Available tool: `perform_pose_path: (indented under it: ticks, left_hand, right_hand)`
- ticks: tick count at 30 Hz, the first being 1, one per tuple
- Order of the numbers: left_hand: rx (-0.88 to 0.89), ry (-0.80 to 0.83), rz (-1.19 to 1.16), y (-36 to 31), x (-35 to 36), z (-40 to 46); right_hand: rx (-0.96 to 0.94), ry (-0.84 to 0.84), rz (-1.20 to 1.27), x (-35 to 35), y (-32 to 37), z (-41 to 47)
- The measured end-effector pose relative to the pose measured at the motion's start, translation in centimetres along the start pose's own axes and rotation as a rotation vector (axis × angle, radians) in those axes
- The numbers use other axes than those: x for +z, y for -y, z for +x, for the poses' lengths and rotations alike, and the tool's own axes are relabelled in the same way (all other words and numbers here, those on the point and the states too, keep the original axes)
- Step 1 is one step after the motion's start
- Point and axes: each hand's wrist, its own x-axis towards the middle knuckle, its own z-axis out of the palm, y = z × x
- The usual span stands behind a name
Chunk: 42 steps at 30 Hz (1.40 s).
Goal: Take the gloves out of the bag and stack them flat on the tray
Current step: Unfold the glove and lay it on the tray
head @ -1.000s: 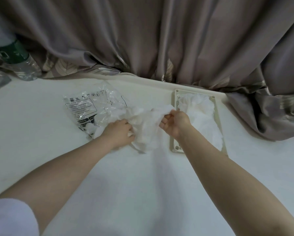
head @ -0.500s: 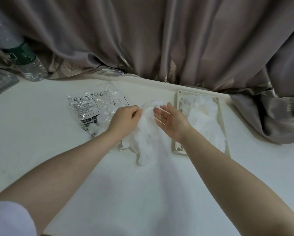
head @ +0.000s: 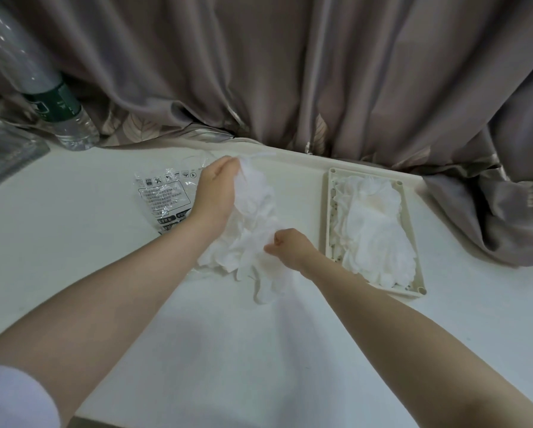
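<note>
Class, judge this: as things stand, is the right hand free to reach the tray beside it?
Probably not yet: the right hand is pinching the glove bundle. The tray lies just beside it with nothing between, so the path itself looks open.

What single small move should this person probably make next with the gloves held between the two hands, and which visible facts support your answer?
Probably carry them right and lay them on the stack in the tray. The left hand grips the top of the bunch of gloves, the right hand pinches its lower part, and it hangs over the table, outside the tray.
</note>
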Motion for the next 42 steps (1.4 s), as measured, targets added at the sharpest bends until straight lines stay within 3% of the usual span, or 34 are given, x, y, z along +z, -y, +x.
perform_pose_path:
  ticks: [2,4,7,9,11,13,17,19,21,23,28,30,34,37,42]
  left_hand:
    - [-0.197,-0.005,-0.126,-0.2,0.6,0.1]
    - [-0.395,0.02,-0.281,0.5,1.0,0.3]
    - [-0.555,0.063,-0.331,2.0,1.5,0.1]
    - [-0.613,0.107,-0.311,2.6,2.7,-0.7]
    - [-0.645,0.141,-0.31,2.8,4.0,-1.3]
    - [-0.633,0.192,-0.31,2.8,5.2,-2.0]
    - [-0.613,0.31,-0.307,3.2,7.1,-3.2]
    - [-0.583,0.331,-0.156,3.8,7.9,-3.5]
    - [-0.523,0.34,0.083,4.4,8.9,-4.1]
    - [-0.379,0.361,0.265,4.5,9.6,-4.6]
    - [0.177,0.845,0.453,3.5,12.8,-7.5]
    - [0.291,0.928,0.539,3.3,14.1,-8.5]
    - [0.294,0.835,0.609,3.4,15.6,-9.7]
    - [0.27,0.747,0.523,3.0,16.2,-10.5]
    - [-0.073,0.71,0.163,1.2,17.0,-10.7]
  right_hand:
    - [0.004,0.006,-0.07,-0.4,0.2,-0.3]
    - [-0.025,-0.111,-0.027,-1.3,0.5,-0.9]
    - [-0.111,-0.281,0.525,-3.1,0.7,-2.3]
    - [-0.096,-0.136,1.026,-4.7,-0.1,-3.5]
    - [-0.075,0.051,1.247,-6.0,-1.4,-4.3]
    - [-0.076,0.062,1.176,-6.5,-2.9,-5.0]
    - [-0.084,-0.126,1.186,-8.2,-5.1,-6.5]
    - [-0.01,-0.209,1.251,-9.4,-6.4,-7.1]
    - [0.091,-0.303,1.14,-10.6,-7.9,-7.7]
    - [0.109,-0.308,1.07,-11.4,-8.6,-8.4]
    - [-0.025,-0.189,0.853,-13.1,-9.7,-10.0]
    - [-0.081,-0.164,0.815,-13.8,-10.3,-10.4]
    - [-0.091,-0.19,0.998,-14.8,-11.2,-11.0]
    - [-0.122,-0.11,1.069,-15.6,-11.8,-11.4]
    - [-0.175,-0.069,0.994,-17.4,-12.8,-12.2]
